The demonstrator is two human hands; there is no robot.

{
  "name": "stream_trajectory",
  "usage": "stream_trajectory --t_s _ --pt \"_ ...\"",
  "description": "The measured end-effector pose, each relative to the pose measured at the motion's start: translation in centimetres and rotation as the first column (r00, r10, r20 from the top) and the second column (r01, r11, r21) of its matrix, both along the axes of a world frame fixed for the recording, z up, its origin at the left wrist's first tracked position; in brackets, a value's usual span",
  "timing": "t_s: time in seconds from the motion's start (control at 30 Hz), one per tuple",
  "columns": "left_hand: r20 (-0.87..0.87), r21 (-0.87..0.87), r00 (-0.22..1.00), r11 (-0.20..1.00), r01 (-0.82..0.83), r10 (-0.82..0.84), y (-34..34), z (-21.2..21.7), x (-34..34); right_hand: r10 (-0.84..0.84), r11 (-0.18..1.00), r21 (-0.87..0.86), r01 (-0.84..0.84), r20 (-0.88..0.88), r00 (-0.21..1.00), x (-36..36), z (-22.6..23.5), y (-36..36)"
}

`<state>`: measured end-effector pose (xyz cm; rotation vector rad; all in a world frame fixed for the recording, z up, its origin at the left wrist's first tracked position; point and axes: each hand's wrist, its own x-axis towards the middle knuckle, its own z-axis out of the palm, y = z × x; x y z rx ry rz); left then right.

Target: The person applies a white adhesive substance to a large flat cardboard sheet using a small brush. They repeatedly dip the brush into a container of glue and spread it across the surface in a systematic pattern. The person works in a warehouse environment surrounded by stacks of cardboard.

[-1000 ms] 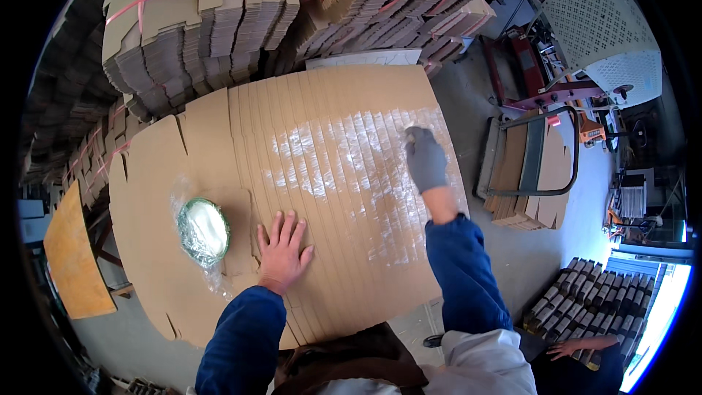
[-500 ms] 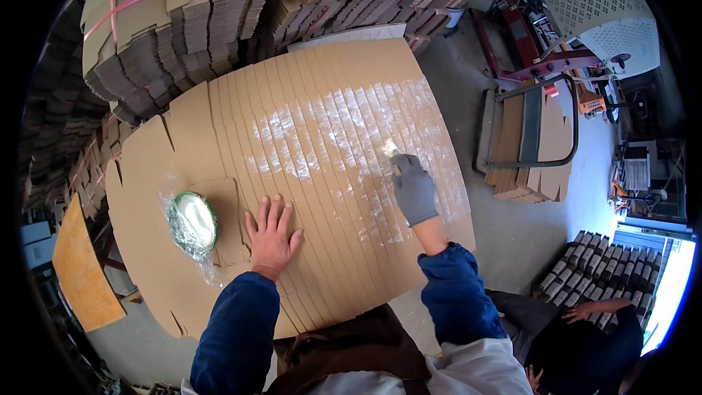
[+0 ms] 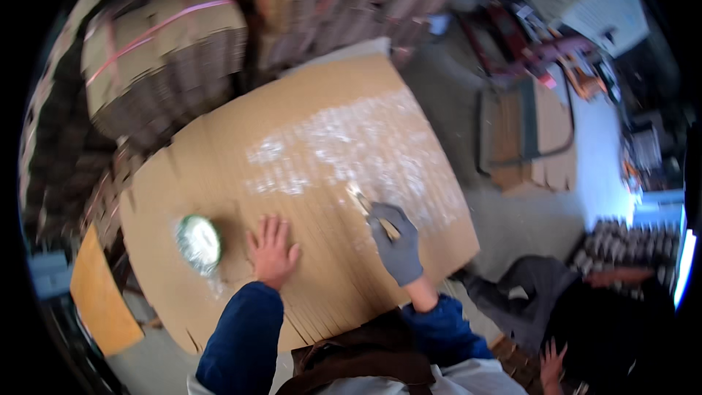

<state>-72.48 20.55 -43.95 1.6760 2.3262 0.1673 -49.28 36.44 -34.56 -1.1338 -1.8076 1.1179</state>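
A large flat sheet of corrugated cardboard [image 3: 307, 175] lies in front of me, its far middle smeared with white glue [image 3: 351, 146]. My right hand [image 3: 395, 245], in a grey glove, grips a small brush [image 3: 363, 203] whose tip touches the sheet at the near edge of the glue patch. My bare left hand [image 3: 273, 251] rests flat on the cardboard, fingers spread. Just left of it sits a green bowl of white glue [image 3: 197, 243] wrapped in clear plastic.
Strapped bundles of folded cardboard [image 3: 168, 51] are stacked behind the sheet. A metal hand cart with cardboard pieces [image 3: 526, 132] stands at the right. Another person [image 3: 585, 322] crouches at the lower right, one hand near the floor. An orange board [image 3: 102, 300] leans at the left.
My right hand has drawn the brush back toward me across the sheet, from the far right of the glue patch to its near edge. My left hand has stayed flat.
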Motion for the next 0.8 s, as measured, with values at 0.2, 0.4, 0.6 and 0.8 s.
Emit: stream_trajectory --t_s 0.2,0.4,0.6,0.8 --pt "-0.015 0.013 0.995 0.995 0.102 -0.102 2.0 2.9 -0.2 -0.021 0.964 -0.265 -0.029 -0.184 0.983 0.8 0.2 -6.7" --pt "-0.004 0.032 0.998 0.998 0.063 -0.063 0.4 1.6 0.0 0.163 0.976 -0.138 -0.167 -0.041 0.986 5.3 -1.4 -6.7" --pt "0.000 0.031 0.998 0.998 0.063 -0.063 1.1 1.1 0.9 0.020 0.974 -0.224 -0.035 -0.070 0.997 7.3 -0.2 -5.6" --pt "-0.017 0.020 0.998 0.998 0.063 -0.063 1.1 1.3 0.5 0.003 0.972 -0.233 -0.030 -0.115 0.993 7.4 0.5 -6.4"
